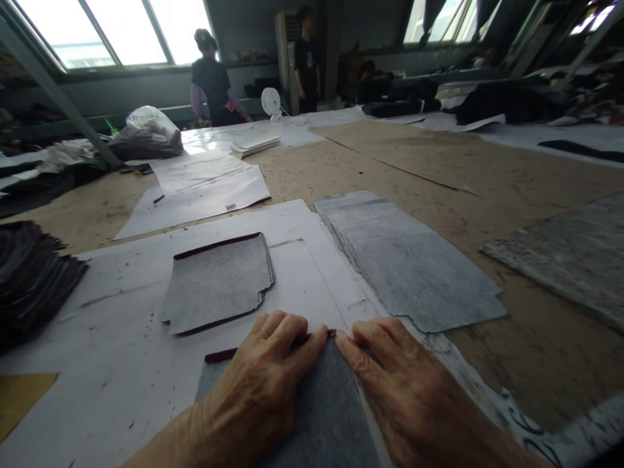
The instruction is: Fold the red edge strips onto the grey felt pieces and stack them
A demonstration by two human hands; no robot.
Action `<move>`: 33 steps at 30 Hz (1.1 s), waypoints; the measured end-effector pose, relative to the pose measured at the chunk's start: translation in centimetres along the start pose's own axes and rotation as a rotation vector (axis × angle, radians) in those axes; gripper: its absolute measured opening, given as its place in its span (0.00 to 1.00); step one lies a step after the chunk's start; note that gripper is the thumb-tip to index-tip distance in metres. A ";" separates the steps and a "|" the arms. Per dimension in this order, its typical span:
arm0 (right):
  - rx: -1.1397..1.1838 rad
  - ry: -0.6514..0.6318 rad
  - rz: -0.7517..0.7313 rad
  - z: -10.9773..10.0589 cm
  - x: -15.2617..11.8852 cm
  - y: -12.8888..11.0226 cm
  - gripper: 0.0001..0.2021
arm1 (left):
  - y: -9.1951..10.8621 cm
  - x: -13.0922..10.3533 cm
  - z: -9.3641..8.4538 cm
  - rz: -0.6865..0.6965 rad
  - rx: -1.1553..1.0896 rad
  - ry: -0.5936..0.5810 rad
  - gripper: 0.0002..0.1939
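A grey fabric piece (326,409) with a narrow dark red folded edge lies in front of me on white paper. My left hand (263,377) rests on it with curled fingers, thumb and fingers gripping the folded edge. At the right end of that edge, my right hand (394,370) has its fingers bent and closed on the corner. The two thumbs almost meet there. Beyond my left hand sits a small stack of similar grey pieces (219,279), also edged in dark red. A taller stack of grey fabric pieces (409,260) lies beyond my right hand.
Dark layered fabric pieces (34,279) are piled at the left, near a tan card (24,396). A thick grey sheet (570,253) lies at the right. Farther off are white sheets (205,195), a plastic bag (149,133), a white fan (272,104) and two people standing.
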State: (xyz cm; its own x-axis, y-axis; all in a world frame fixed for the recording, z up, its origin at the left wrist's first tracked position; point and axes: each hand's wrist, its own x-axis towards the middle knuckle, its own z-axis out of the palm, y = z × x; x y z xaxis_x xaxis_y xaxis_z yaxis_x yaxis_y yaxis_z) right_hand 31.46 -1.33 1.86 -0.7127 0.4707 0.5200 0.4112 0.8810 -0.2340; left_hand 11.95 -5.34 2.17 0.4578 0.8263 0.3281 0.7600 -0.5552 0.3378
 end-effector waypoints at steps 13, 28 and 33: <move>0.166 0.102 0.185 -0.5 -0.1 1.2 0.11 | 0.4 0.3 0.2 0.040 0.068 -0.022 0.26; -0.198 0.002 -0.058 0.0 0.0 0.0 0.19 | 0.2 -0.3 0.0 0.040 0.007 0.110 0.25; -0.148 0.029 -0.042 -0.2 0.1 0.0 0.19 | -0.4 -1.3 -0.5 -0.005 -0.056 0.111 0.25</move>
State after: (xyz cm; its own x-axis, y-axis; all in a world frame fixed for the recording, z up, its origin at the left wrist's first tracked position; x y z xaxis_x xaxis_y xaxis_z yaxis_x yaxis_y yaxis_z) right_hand 31.52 -1.28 2.08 -0.7151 0.4300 0.5511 0.4621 0.8824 -0.0888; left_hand 10.77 -6.24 2.06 0.3979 0.8153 0.4207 0.7340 -0.5580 0.3870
